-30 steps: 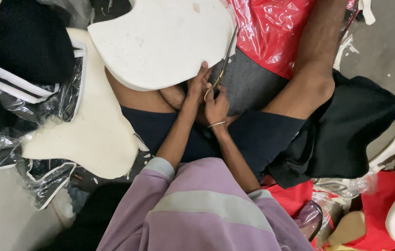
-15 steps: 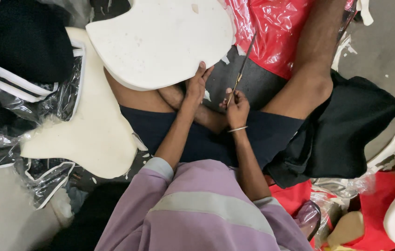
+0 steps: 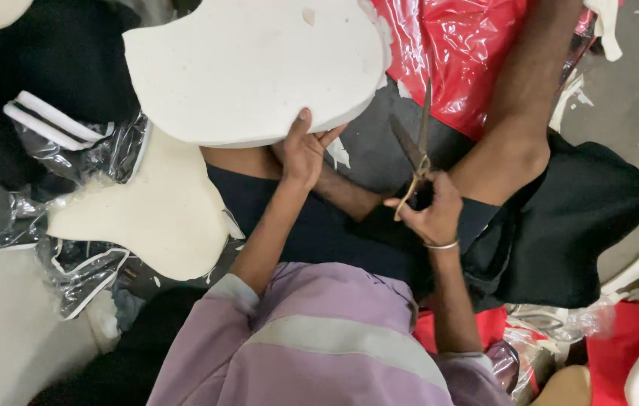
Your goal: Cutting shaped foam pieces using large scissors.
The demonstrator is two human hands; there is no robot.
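Left hand (image 3: 306, 150) pinches the near edge of the white foam pad (image 3: 251, 68), which rests across the lap. Right hand (image 3: 431, 214) is closed around the scissors (image 3: 415, 150), blades parted and pointing up, well apart from the foam. Foam looks light, soft, probably compressible: grip the rim, thumb on top. A second foam piece (image 3: 154, 214) lies at left on clear plastic.

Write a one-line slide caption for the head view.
Left hand grips white foam piece; right hand holds open scissors.
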